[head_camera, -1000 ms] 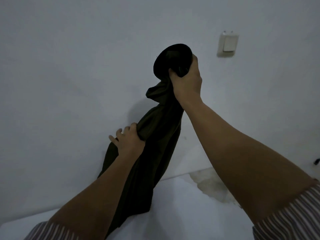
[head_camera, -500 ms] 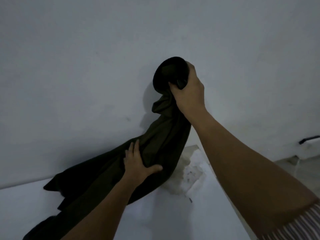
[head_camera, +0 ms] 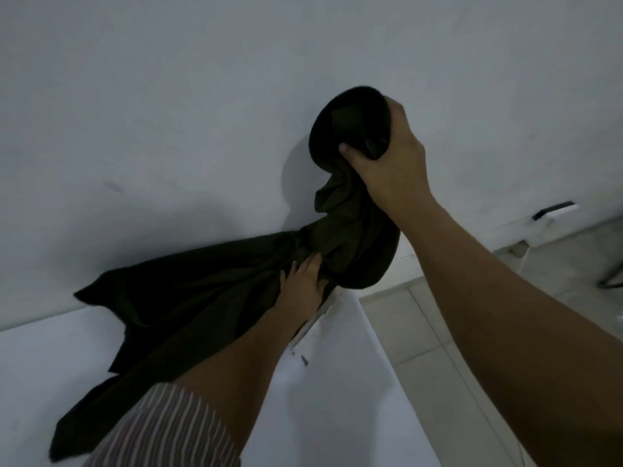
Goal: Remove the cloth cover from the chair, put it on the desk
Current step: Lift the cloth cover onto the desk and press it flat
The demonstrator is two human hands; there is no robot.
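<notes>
The dark cloth cover [head_camera: 188, 298] lies partly spread on the white desk [head_camera: 323, 399], its lower end trailing toward the front left. My right hand [head_camera: 387, 160] is shut on the bunched upper end and holds it up against the wall. My left hand [head_camera: 303, 281] rests on the cloth near the desk's back right corner, fingers pressing into the folds. The chair is out of view.
A pale wall [head_camera: 168, 112] rises right behind the desk. To the right of the desk is a tiled floor [head_camera: 438, 332], with a wall socket and cable [head_camera: 553, 212] low on the wall and a dark leg of some furniture [head_camera: 610, 281] at the far right.
More of the cloth has settled onto the desk and spread left. My left hand moved up along the cloth toward the bunched part. My right hand stays up, still gripping the top.
</notes>
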